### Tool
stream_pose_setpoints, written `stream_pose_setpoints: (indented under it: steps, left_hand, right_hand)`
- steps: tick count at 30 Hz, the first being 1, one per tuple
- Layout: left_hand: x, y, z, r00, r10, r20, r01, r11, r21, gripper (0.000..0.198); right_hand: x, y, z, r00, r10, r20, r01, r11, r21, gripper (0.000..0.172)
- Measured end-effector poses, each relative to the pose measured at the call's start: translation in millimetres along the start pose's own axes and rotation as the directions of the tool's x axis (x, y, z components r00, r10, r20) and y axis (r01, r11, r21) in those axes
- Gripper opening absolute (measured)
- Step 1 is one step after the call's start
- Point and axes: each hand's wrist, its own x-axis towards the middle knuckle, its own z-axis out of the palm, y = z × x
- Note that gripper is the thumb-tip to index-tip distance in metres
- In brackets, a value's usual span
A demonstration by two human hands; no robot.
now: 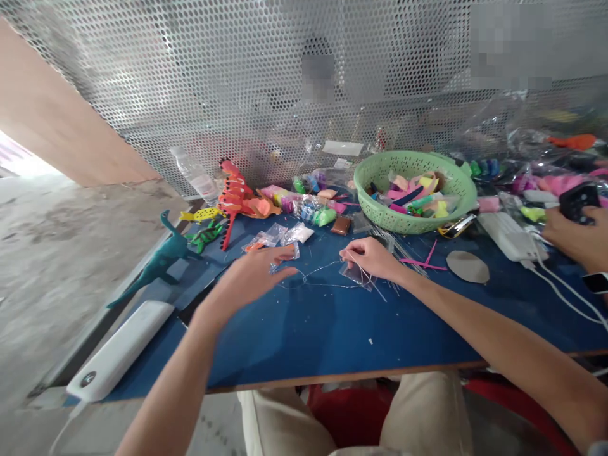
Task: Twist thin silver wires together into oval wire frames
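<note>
My left hand (254, 273) reaches over the blue table (313, 329), fingers stretched toward small clear packets (285, 237), and it seems to touch one end of a thin wire (323, 275). My right hand (373, 256) is closed in a pinch on the wire's other end, above a small clear plastic bag (356, 273). The wire lies bent on the table between both hands.
A green basket (413, 218) of coloured clay pieces stands behind my right hand. Clay dinosaurs, red (232, 193) and teal (159, 259), stand at the left, with a white power bank (118, 348) at the front left. Another person's hand (577, 237) holds a phone at the right. Perforated metal screen behind.
</note>
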Motion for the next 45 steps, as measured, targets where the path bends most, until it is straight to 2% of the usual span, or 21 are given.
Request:
stream_pose_setpoints:
  steps: [3,5,7,9,12,17,20,21,23,25,28,30,32,33,34,36,38,40,42,44,45]
  left_hand:
    - [-34,-52,-24.1,0.986,-0.163,-0.025,0.165,0.969,0.183,0.056]
    - [-55,-87,-28.7,0.966,-0.258,-0.018,0.254,0.932,0.258,0.065]
    - [-71,-114,-26.4,0.947,-0.321,0.008,0.308,0.916,0.259,0.075]
    - [-79,-130,-21.4,0.929,-0.361,0.075,0.338,0.915,0.219,0.079]
    - [-82,-136,-15.4,0.913,-0.393,0.112,0.371,0.912,0.176,0.084]
    - [-77,-122,-8.4,0.930,-0.363,0.060,0.340,0.911,0.233,0.093]
    - [-72,-107,-0.3,0.960,-0.274,0.060,0.258,0.947,0.191,0.092]
    - [-69,-100,3.2,0.971,-0.235,0.032,0.226,0.959,0.171,0.092]
    - [-62,-81,10.6,0.979,-0.185,-0.091,0.197,0.969,0.148,0.093]
    - [-49,-57,16.8,0.960,-0.175,-0.218,0.197,0.977,0.085,0.096]
    - [-22,-18,21.6,0.891,-0.172,-0.419,0.126,0.983,-0.136,0.098]
    - [1,6,23.5,0.845,-0.187,-0.501,0.007,0.940,-0.340,0.089]
    - [22,23,27.4,0.818,-0.235,-0.525,-0.079,0.858,-0.508,0.078]
    - [31,29,30.9,0.810,-0.269,-0.521,-0.105,0.807,-0.581,0.073]
    - [39,33,35.5,0.806,-0.309,-0.505,-0.116,0.754,-0.647,0.069]
    - [50,36,47.9,0.795,-0.382,-0.472,-0.127,0.656,-0.744,0.061]
    - [54,37,62.7,0.791,-0.444,-0.422,-0.110,0.575,-0.811,0.056]
    - [53,38,76.8,0.786,-0.507,-0.353,-0.065,0.500,-0.864,0.057]
    - [51,41,87.8,0.802,-0.525,-0.284,-0.067,0.394,-0.917,0.060]
    - [49,48,94.5,0.845,-0.484,-0.227,-0.110,0.257,-0.960,0.060]
    - [49,51,96.3,0.865,-0.458,-0.205,-0.129,0.193,-0.973,0.057]
  right_hand:
    - [1,3,-7,1.000,0.009,-0.013,-0.010,0.997,-0.075,0.044]
    - [0,3,-12,0.998,-0.011,-0.055,0.004,0.991,-0.136,0.045]
    - [1,2,-17,0.991,-0.067,-0.116,0.042,0.978,-0.204,0.039]
    - [2,2,-23,0.975,-0.134,-0.179,0.086,0.963,-0.256,0.032]
    - [3,1,-32,0.942,-0.210,-0.260,0.131,0.948,-0.291,0.029]
    - [-2,-11,-42,0.868,-0.286,-0.406,0.187,0.946,-0.265,0.029]
    - [-12,-26,-45,0.782,-0.322,-0.533,0.220,0.944,-0.248,0.032]
    - [-17,-32,-46,0.752,-0.339,-0.566,0.229,0.939,-0.257,0.032]
    - [-27,-43,-47,0.696,-0.387,-0.605,0.248,0.920,-0.303,0.031]
    - [-38,-54,-44,0.674,-0.427,-0.603,0.260,0.901,-0.348,0.030]
    - [-58,-67,-23,0.751,-0.429,-0.503,0.312,0.901,-0.302,0.029]
    - [-71,-72,2,0.840,-0.448,-0.307,0.407,0.893,-0.192,0.025]
    - [-80,-70,31,0.891,-0.448,-0.069,0.448,0.894,-0.022,0.019]
    - [-81,-66,45,0.916,-0.401,0.025,0.399,0.915,0.063,0.021]
    - [-80,-60,58,0.938,-0.340,0.069,0.330,0.935,0.133,0.026]
    - [-71,-44,75,0.979,-0.189,0.074,0.164,0.951,0.263,0.042]
    - [-54,-28,80,0.994,-0.089,0.063,0.052,0.896,0.440,0.056]
    - [-36,-18,77,0.995,-0.085,0.045,0.042,0.807,0.589,0.068]
    - [-22,-13,70,0.992,-0.097,0.083,0.009,0.699,0.715,0.064]
    - [-14,-12,65,0.977,-0.099,0.186,-0.096,0.577,0.811,0.058]
    - [-13,-12,63,0.977,-0.090,0.193,-0.117,0.533,0.838,0.058]
